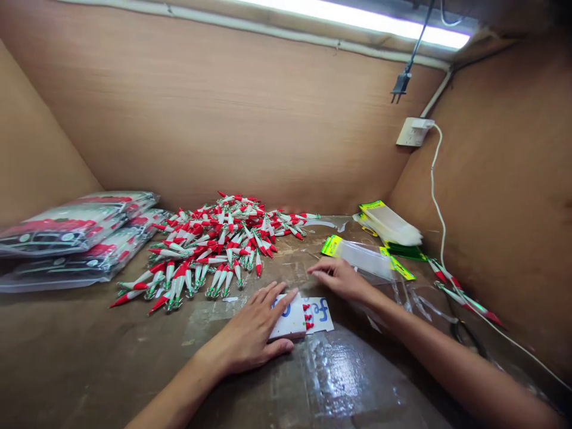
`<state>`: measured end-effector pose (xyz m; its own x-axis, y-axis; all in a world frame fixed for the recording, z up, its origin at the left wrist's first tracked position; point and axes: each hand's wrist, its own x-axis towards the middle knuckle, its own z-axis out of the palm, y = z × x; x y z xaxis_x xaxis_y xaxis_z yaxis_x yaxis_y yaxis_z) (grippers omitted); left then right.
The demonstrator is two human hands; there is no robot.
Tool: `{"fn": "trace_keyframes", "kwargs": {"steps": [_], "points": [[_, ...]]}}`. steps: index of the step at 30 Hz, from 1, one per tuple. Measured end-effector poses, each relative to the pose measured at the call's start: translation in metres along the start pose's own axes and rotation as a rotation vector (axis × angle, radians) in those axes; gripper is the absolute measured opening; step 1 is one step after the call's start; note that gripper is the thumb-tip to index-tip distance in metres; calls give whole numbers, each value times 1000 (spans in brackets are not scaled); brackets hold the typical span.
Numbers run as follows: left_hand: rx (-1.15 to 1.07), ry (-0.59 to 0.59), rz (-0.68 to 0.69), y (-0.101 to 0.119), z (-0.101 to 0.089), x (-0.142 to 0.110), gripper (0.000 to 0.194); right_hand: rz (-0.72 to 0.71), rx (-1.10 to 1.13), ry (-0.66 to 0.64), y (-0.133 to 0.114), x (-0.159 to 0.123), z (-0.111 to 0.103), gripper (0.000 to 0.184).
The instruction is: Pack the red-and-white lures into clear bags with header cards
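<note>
My left hand [252, 330] lies flat, fingers spread, on a small white foam block [290, 322] with blue writing and red-tipped lures stuck in its right side. A white card with blue letters [319, 314] lies just right of the block. My right hand [339, 278] rests palm down on the table, fingers stretched toward the left, touching the edge of a clear bag with a yellow-green header [361, 256]. A big pile of red, white and green squid lures [214, 247] covers the table beyond both hands.
Stacked clear bags of packed lures [75, 235] sit at the left. More empty header bags [388, 223] lie at the back right. Loose lures [465, 301] and a white cable [440, 226] run along the right wall. Brown walls enclose the table.
</note>
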<state>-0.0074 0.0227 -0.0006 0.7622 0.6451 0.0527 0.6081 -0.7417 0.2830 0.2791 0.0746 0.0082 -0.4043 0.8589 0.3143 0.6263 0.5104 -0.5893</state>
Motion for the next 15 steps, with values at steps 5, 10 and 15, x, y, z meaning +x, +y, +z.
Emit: {"fn": "trace_keyframes", "kwargs": {"steps": [5, 10, 15], "points": [[-25, 25, 1, -2, 1, -4, 92, 163, -288, 136, 13, 103, -16, 27], [-46, 23, -22, -1, -2, -7, 93, 299, -431, 104, 16, 189, -14, 30], [-75, 8, -38, 0, -6, -8, 97, 383, -530, -77, 22, 238, -4, 29]]}}
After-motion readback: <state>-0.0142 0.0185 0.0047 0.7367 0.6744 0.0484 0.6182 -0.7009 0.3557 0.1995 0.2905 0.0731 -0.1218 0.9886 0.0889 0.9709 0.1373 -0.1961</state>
